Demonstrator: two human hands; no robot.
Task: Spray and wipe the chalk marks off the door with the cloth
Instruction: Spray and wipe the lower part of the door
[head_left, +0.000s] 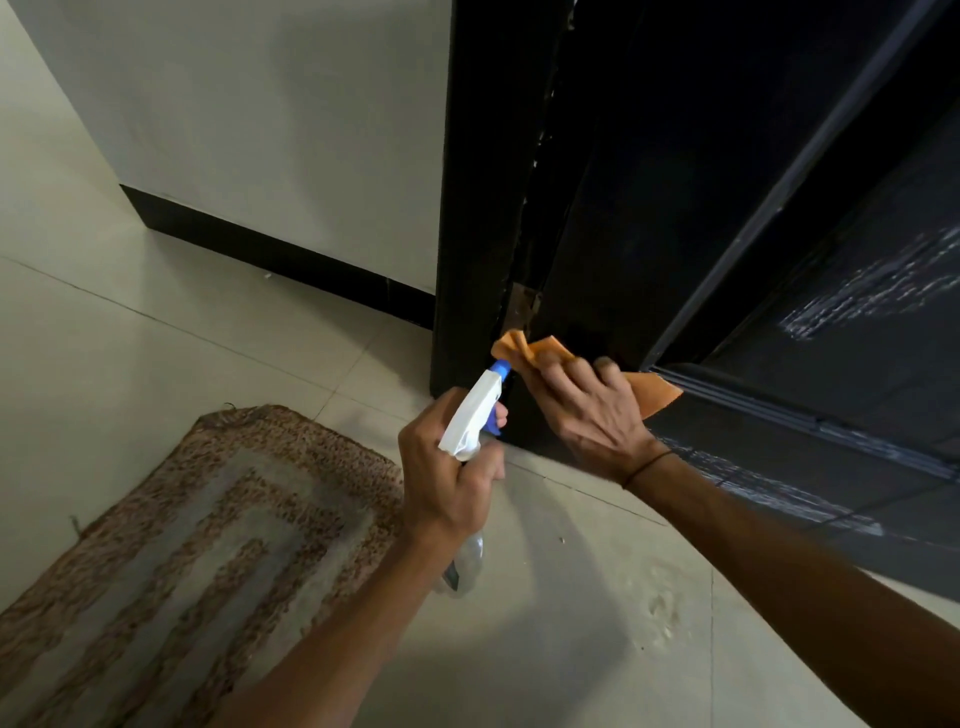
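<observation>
- Orange cloth (655, 396) lies against the black door (727, 171), low near its hinge (523, 304), under the right hand (589, 408), whose fingers press it flat.
- Chalk marks (878, 291) smear the door panel right of the cloth.
- Left hand (447, 483), beside the door's bottom corner, grips a spray bottle (475, 415).
- Woven doormat (192, 535) lies on the floor left of the door.

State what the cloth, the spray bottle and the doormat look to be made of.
Cloth: soft orange fabric, probably microfibre; it creases under the right hand.
Spray bottle: plastic, with an opaque white head, a blue nozzle and a clear body below the left hand.
Doormat: coarse woven fibre, perhaps coir; rough brown and grey pile, frayed edge.
</observation>
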